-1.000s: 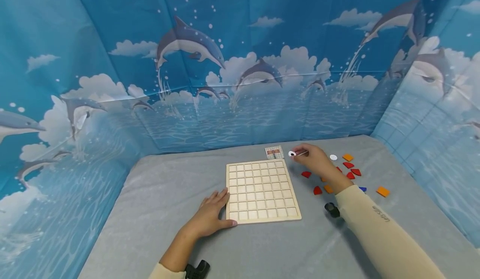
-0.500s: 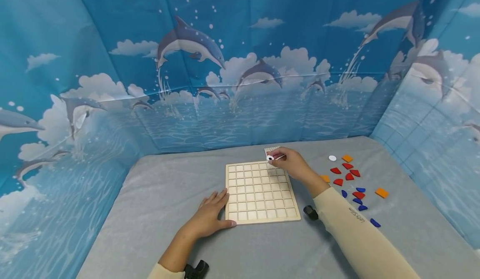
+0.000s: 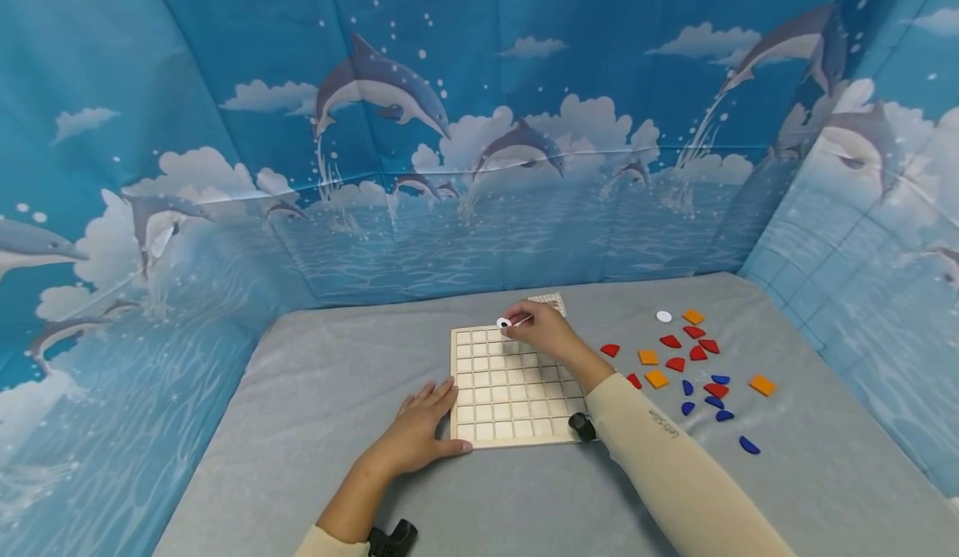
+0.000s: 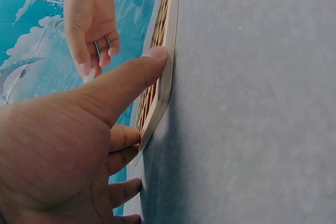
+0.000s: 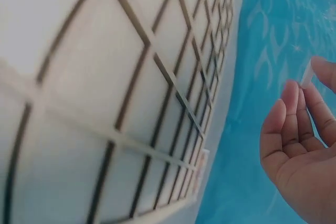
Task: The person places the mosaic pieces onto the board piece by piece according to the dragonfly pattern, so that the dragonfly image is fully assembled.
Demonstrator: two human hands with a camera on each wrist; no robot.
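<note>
A square wooden grid board (image 3: pixel 500 391) lies on the grey cloth. My left hand (image 3: pixel 421 434) rests at its lower left corner. In the left wrist view the thumb (image 4: pixel 136 77) lies over the front rim, with the other fingers spread along the left side. Over the board's far rim, my right hand (image 3: pixel 550 334) pinches a small white disc (image 3: pixel 504 324) with a black dot. Seen edge-on in the right wrist view, the disc (image 5: pixel 307 75) sits between thumb and fingertips. A printed pattern card (image 3: pixel 555 300) lies behind the board, partly covered by the right hand.
Right of the board are scattered red quarter-round pieces (image 3: pixel 675 364), blue half-round pieces (image 3: pixel 749 445), orange squares (image 3: pixel 762 385) and a white disc (image 3: pixel 663 316). A dolphin-print curtain (image 3: pixel 479 207) hangs along the back and sides of the table.
My right hand has carried the white disc leftward from beside the pattern card to above the board's far rim, uncovering loose pieces on the right. My left hand has stayed put.
</note>
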